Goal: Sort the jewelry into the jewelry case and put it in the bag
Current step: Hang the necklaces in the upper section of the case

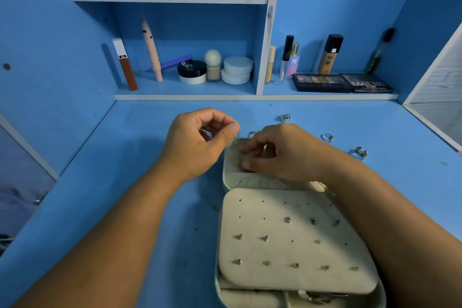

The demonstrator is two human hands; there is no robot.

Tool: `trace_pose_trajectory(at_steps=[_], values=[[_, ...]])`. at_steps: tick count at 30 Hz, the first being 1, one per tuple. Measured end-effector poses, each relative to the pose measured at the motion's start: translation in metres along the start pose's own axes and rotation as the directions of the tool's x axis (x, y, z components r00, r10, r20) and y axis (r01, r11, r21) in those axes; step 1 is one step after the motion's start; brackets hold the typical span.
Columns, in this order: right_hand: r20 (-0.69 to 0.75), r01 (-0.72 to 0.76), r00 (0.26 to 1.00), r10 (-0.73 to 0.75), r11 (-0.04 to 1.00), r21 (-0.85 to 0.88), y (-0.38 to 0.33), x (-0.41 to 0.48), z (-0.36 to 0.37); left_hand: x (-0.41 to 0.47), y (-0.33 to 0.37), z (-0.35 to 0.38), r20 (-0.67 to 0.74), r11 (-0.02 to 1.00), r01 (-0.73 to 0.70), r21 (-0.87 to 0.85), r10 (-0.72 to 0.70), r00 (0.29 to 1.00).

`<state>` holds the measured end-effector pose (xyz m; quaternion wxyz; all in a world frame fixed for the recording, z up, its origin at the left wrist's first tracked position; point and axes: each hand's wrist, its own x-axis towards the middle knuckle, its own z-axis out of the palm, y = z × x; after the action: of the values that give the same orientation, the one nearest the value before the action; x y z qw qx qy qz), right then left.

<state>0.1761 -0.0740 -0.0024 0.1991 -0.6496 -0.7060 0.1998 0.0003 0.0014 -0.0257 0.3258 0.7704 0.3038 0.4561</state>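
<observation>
Stud earrings [287,219] dot the near panel of the open jewelry case [287,280]. Beyond, the right hand [287,155] curls into its far half — grasp unclear. The left hand [195,142] pinches a silver ring [206,133]. Loose rings [327,137] lie on the desk [125,170] — a palette [366,84] reads "MATTE".

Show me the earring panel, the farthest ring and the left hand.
earring panel [280,252]: head view, bare cream surface.
farthest ring [285,118]: head view, its band.
left hand [197,144]: head view, its back.
</observation>
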Motion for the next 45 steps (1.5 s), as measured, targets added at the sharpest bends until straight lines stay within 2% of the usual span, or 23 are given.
trace_pose_trajectory(at_steps=[5, 9, 14, 19, 23, 27, 29, 33, 37, 45], values=[[0.022, 0.009, 1.000, -0.008, 1.000, -0.028, -0.002, -0.002, 0.000, -0.001, -0.002, -0.002, 0.042, 0.999, -0.001, 0.041, -0.001, 0.999], [0.085, 0.023, 0.996, -0.026, 0.999, 0.034, -0.009, -0.006, -0.004, -0.002, -0.002, -0.002, 0.058, 0.999, 0.004, 0.046, -0.007, 0.998], [0.052, -0.012, 0.999, 0.009, 0.999, 0.048, -0.010, -0.006, -0.003, -0.002, -0.003, -0.004, 0.062, 0.998, 0.029, 0.057, -0.033, 0.998], [0.179, -0.042, 0.984, 0.020, 0.992, 0.120, -0.011, -0.004, -0.004, -0.002, -0.002, -0.002, 0.073, 0.996, 0.038, 0.078, -0.044, 0.996], [0.121, -0.056, 0.992, 0.038, 0.987, 0.152, -0.010, -0.003, -0.003, -0.002, -0.002, -0.003, 0.086, 0.997, 0.033, 0.075, -0.039, 0.996], [0.225, -0.031, 0.974, -0.001, 0.990, 0.140, -0.012, -0.004, -0.003, -0.002, -0.001, -0.003, 0.091, 0.996, 0.035, 0.085, -0.042, 0.995], [0.197, -0.046, 0.980, 0.011, 0.984, 0.172, -0.011, -0.004, -0.005, -0.002, -0.001, -0.002, 0.108, 0.995, 0.044, 0.090, -0.053, 0.993], [-0.043, -0.035, 0.998, 0.043, 0.984, 0.175, 0.000, 0.004, -0.004, -0.003, 0.000, 0.000, 0.136, 0.993, 0.060, 0.106, -0.074, 0.988], [0.014, 0.000, 1.000, -0.002, 0.995, 0.103, 0.004, 0.010, -0.002, -0.003, 0.004, 0.001, 0.138, 0.993, 0.033, 0.115, -0.049, 0.989], [-0.037, 0.029, 0.999, -0.022, 0.980, 0.198, 0.002, 0.012, 0.001, -0.002, 0.002, 0.000, 0.140, 0.985, -0.011, 0.171, -0.013, 0.990]])
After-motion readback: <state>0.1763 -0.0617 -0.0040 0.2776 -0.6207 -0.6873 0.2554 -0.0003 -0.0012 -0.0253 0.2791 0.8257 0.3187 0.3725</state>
